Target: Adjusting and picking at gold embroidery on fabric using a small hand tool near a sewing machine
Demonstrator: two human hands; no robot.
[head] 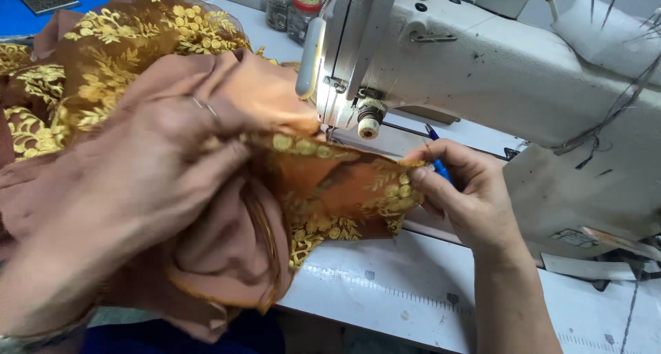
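Note:
A brown garment with gold embroidered flowers (323, 182) lies bunched in front of a white sewing machine (482, 65). My left hand (144, 168) presses down flat on the bunched cloth, fingers spread, a ring on one finger. My right hand (461, 192) pinches the embroidered edge of the fabric near the needle area between thumb and fingers. A blue pen (438, 162) shows behind that hand; whether the hand holds it I cannot tell. The needle itself is hidden behind the fabric.
The machine's lamp (310, 58) glows beside the needle bar. Two jars (290, 8) stand at the back of the white table (413, 285), which has a ruler strip along its front edge. More embroidered fabric (103, 44) is piled at the left.

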